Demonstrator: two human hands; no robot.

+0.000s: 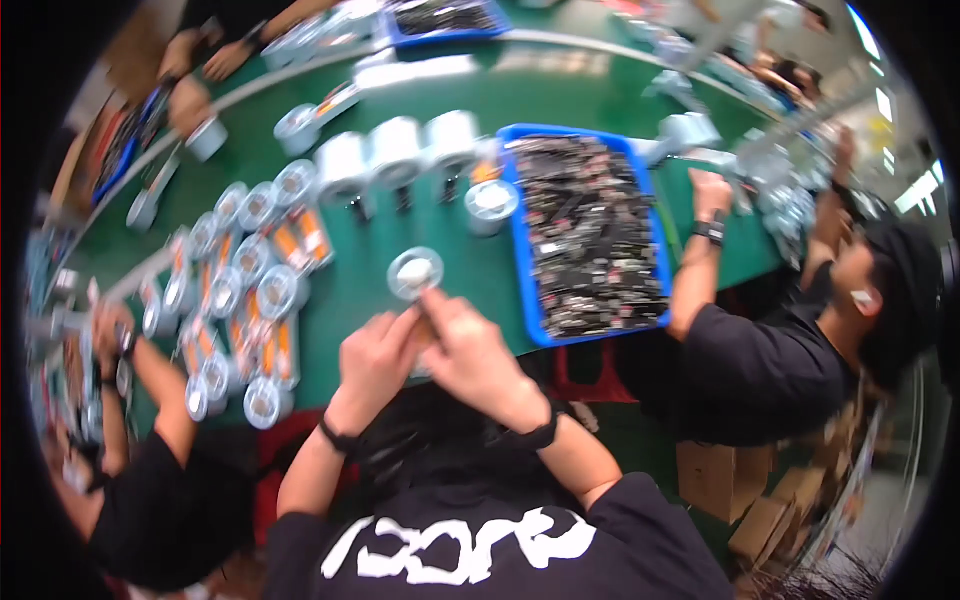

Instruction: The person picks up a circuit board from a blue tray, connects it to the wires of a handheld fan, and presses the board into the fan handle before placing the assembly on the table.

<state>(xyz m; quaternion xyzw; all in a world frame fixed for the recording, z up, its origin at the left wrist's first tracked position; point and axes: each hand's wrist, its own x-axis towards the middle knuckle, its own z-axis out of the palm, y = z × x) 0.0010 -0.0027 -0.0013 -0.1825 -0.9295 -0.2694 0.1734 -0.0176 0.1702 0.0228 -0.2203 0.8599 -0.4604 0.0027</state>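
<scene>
My left hand (375, 355) and my right hand (472, 352) meet in front of me, both closed around the lower part of a round-headed item (415, 272). Its head is a pale blue ring with a whitish centre, pointing away from me. The fingers cover most of its handle, and motion blur hides finer detail. Just beyond the hands, a similar round-headed item (491, 201) with an orange part rests beside a blue tray (520, 240). That tray is heaped with small flat black pieces (595, 235).
Many round-headed items with orange handles (255, 260) crowd the green table (350, 310) at left. Three whitish cylindrical heads (395, 150) with dark stems stand farther back. Co-workers sit close on both sides; one arm (700, 250) reaches in beside the tray. Cardboard boxes (720, 475) stand lower right.
</scene>
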